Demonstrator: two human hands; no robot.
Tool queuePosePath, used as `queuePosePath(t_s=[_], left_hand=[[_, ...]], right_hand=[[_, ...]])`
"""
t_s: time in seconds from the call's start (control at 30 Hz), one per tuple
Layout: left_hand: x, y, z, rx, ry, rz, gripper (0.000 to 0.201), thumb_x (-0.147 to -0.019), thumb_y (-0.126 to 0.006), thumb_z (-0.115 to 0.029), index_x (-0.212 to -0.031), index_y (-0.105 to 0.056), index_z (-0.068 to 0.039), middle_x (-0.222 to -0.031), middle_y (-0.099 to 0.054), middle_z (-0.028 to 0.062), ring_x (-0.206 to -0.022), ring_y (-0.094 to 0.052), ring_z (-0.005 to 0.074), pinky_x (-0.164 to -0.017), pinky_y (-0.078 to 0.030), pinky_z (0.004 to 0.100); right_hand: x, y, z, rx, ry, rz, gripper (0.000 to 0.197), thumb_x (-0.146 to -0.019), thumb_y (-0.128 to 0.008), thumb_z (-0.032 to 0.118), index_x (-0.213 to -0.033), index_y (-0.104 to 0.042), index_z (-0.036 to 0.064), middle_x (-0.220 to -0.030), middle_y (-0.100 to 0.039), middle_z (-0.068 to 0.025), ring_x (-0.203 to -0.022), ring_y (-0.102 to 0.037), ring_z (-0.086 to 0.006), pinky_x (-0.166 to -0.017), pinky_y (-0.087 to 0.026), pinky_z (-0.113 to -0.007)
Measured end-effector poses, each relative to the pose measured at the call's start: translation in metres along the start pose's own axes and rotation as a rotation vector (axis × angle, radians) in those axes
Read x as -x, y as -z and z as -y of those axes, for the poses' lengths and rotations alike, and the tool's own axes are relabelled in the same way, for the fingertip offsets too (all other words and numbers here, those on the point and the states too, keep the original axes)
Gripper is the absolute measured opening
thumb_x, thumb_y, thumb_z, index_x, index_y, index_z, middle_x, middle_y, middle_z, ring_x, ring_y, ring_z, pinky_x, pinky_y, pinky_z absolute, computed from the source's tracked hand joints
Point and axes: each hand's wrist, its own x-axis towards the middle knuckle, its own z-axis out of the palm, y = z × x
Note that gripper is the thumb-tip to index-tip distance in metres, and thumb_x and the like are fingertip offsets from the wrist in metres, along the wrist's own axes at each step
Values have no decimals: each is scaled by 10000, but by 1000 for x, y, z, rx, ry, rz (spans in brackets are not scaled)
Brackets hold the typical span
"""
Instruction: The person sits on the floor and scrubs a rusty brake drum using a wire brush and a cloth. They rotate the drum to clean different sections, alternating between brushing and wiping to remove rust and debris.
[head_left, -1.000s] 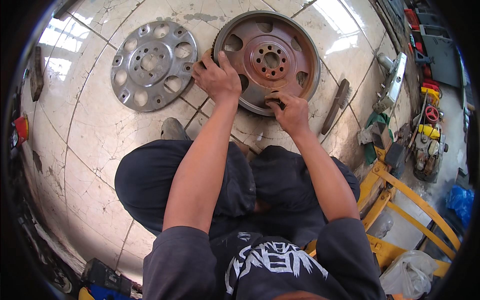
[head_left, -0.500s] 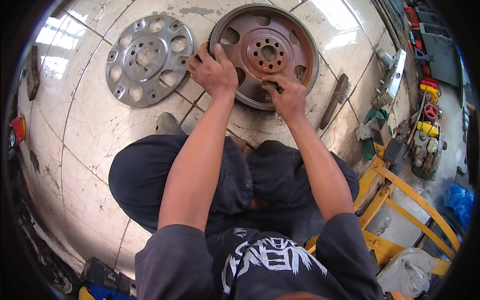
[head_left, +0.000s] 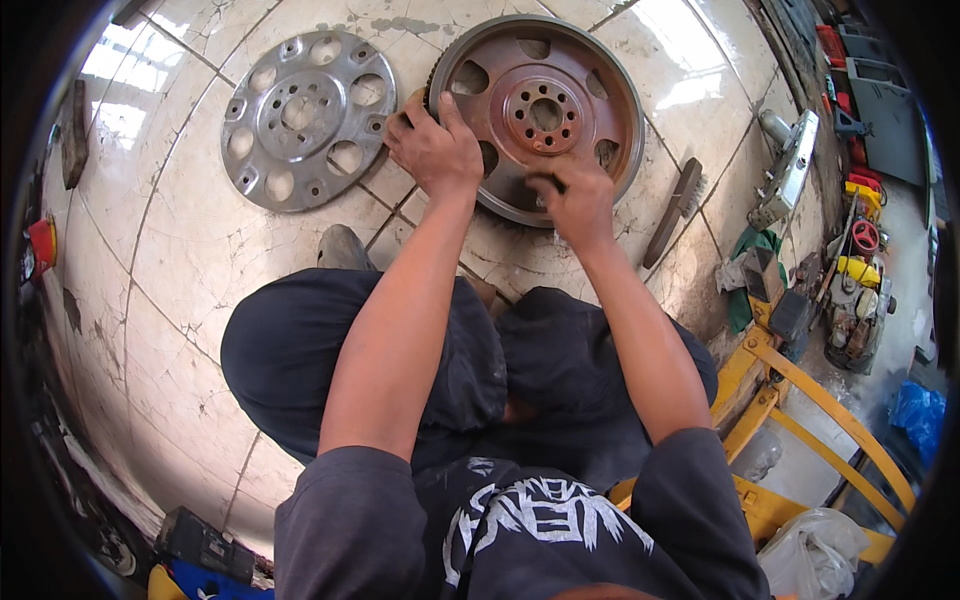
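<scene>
A reddish-brown flywheel [head_left: 588,115] with a toothed rim and a ring of bolt holes lies at the top centre. Its left rim is in the grip of my left hand [head_left: 438,150], fingers curled over the edge. Over the near face of the flywheel is my right hand [head_left: 578,195], fingers bent and slightly smeared by motion; a small dark piece seems pinched there, too hidden to name. To the left, a silver flexplate [head_left: 300,145] with several round holes lies flat on the tiles, close to my left hand.
A wire brush [head_left: 675,212] rests right of the flywheel. Farther right are a metal housing [head_left: 787,170], a yellow metal frame [head_left: 830,390] and a cluttered row of tools. A dark wooden block [head_left: 74,135] lies far left on the cracked tile floor [head_left: 170,290].
The whole view has shifted slightly, moving the discs a little right and down. My right hand's fingers have moved on the flywheel face; my left hand keeps its hold on the rim.
</scene>
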Motion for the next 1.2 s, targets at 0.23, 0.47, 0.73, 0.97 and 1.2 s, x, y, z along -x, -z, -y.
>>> queuePosePath(t_s=[0.23, 0.47, 0.73, 0.97, 1.2], left_hand=[[0, -1, 0, -22, 2, -12, 533, -1079, -505, -440, -1372, -542, 4, -1397, -494, 306, -1341, -428, 496, -1131, -336, 617], [0, -2, 1, 13, -30, -76, 492, -1060, -550, -407, -1373, -575, -28, -1348, -546, 304, -1298, -471, 485, -1111, -354, 604], [1, -6, 4, 13, -47, -101, 478, -1060, -549, -403, -1357, -592, -31, -1319, -565, 290, -1287, -478, 482, -1106, -357, 607], [1, -3, 0, 20, -23, -94, 498, -1057, -551, -411, -1339, -597, -3, -1318, -562, 298, -1289, -477, 491, -1104, -364, 606], [2, -5, 0, 36, -34, -115, 503, -1058, -552, -420, -1332, -599, -1, -1310, -566, 296, -1261, -493, 491, -1090, -371, 606]], right_hand=[[16, 1, 7, 10, 40, 22, 148, -831, -787, 55, -976, -804, 84, -974, -786, -133, -939, -751, -320, -843, -582, -410], [8, -3, 8, 26, 10, -40, 173, -813, -805, 43, -980, -805, 87, -963, -780, -127, -918, -744, -320, -822, -581, -413], [-9, 8, 5, 127, 73, 38, 202, -784, -827, 101, -985, -816, 109, -986, -784, -124, -954, -747, -318, -838, -580, -417], [-28, -1, -1, 120, 162, 117, 197, -796, -831, 132, -994, -828, 128, -1002, -791, -113, -935, -748, -310, -857, -582, -406], [-27, -9, 3, 100, 135, 90, 207, -792, -824, 119, -998, -830, 138, -977, -786, -103, -932, -736, -313, -857, -577, -422]])
